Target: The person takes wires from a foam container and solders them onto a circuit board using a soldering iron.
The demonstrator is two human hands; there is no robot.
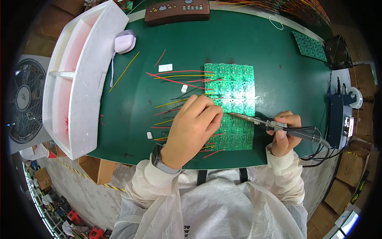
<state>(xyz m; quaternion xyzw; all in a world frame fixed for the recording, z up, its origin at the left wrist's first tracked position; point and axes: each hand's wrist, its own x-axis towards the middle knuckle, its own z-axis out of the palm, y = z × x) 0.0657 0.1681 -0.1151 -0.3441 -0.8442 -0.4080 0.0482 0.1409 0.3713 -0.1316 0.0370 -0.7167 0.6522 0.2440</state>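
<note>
A green panel of circuit boards point(240, 87) lies on the table, with red, yellow and black wires running leftward from it. My right hand point(284, 133) is closed around the grip of a soldering iron point(258, 120), whose tip rests at the middle of the panel. Over the panel's left edge, my left hand point(195, 127) has its thumb and forefinger pinched together close to that tip. What sits between those fingers is hidden. Several wires pass beneath the left hand, among them a long red wire point(175, 81).
A white foam tray with compartments point(85, 79) stands at the left, beside a fan point(26, 95). A brown case point(177, 12) lies at the back. Another circuit panel point(310, 46), a small black fan point(338, 51) and a dark blue box point(337, 119) stand at the right.
</note>
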